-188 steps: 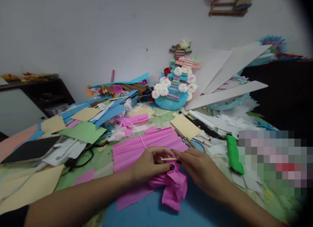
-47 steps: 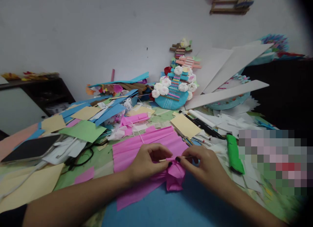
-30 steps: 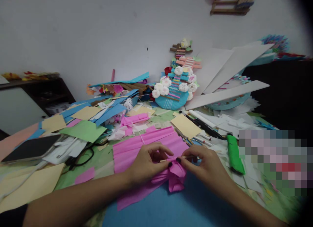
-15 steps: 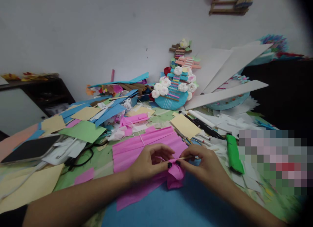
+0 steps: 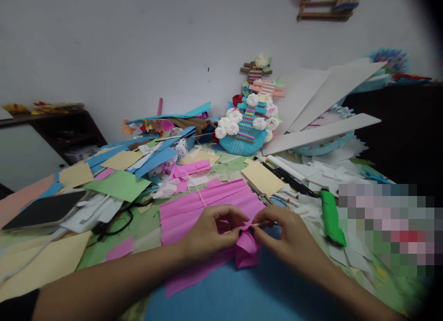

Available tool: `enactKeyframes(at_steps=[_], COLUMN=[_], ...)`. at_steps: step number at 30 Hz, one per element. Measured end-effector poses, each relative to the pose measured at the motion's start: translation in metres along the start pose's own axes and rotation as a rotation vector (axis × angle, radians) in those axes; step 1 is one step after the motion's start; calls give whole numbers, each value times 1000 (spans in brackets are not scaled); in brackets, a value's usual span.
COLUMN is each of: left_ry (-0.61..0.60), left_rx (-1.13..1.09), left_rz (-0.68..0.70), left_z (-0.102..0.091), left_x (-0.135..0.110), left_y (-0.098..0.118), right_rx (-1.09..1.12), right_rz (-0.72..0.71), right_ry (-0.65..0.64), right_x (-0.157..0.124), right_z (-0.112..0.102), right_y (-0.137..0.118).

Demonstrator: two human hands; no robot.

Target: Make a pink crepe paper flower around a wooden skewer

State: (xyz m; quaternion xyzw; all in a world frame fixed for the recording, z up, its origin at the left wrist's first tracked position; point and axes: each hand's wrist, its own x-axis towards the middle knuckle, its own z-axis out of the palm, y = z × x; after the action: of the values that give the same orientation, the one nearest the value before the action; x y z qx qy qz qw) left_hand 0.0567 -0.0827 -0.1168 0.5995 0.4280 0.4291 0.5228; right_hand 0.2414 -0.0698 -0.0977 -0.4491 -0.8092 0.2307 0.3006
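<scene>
Both hands meet over a small gathered piece of pink crepe paper (image 5: 248, 252), whose lower end hangs loose. My left hand (image 5: 215, 229) pinches its upper left edge between thumb and fingers. My right hand (image 5: 281, 228) grips the same edge from the other side, along with a thin pale stick (image 5: 260, 224) that runs across the top of the piece. The fingers hide part of the stick and the gathered paper. Beneath the hands lies a larger pleated sheet of pink crepe paper (image 5: 187, 215), partly over a blue sheet (image 5: 214, 293).
Scissors (image 5: 277, 201) and a cream paper (image 5: 263, 177) lie beyond my right hand. A green box cutter (image 5: 332, 219) is farther right. At left are a dark tablet-like device (image 5: 44, 210), cables and paper scraps. A flower-decorated craft (image 5: 244, 141) leans against the wall.
My right hand has moved slightly left, and its fingertips have shifted on the gathered crepe paper. More of the pale stick shows beside my left fingers. The surroundings are unchanged.
</scene>
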Motion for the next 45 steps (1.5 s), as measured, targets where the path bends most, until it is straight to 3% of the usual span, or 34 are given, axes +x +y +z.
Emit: enactKeyframes(at_steps=[19,26,37,45], left_ry=[-71,-10,5,-1], left_rx=[-11,44,119,129], left_rz=[51,24,33,59], left_z=[-3,-3,-1,-2], left_x=[-2,-2,-2,-1], left_y=[5,7,4,4], right_rx=[160,158,86,-191], right_rz=[81,80,10,-92], right_ry=[-46,-39,-33,-92], right_x=[2,2,1,-1], right_z=[-2,-2,-1,-2], right_y=[2,1,3,4])
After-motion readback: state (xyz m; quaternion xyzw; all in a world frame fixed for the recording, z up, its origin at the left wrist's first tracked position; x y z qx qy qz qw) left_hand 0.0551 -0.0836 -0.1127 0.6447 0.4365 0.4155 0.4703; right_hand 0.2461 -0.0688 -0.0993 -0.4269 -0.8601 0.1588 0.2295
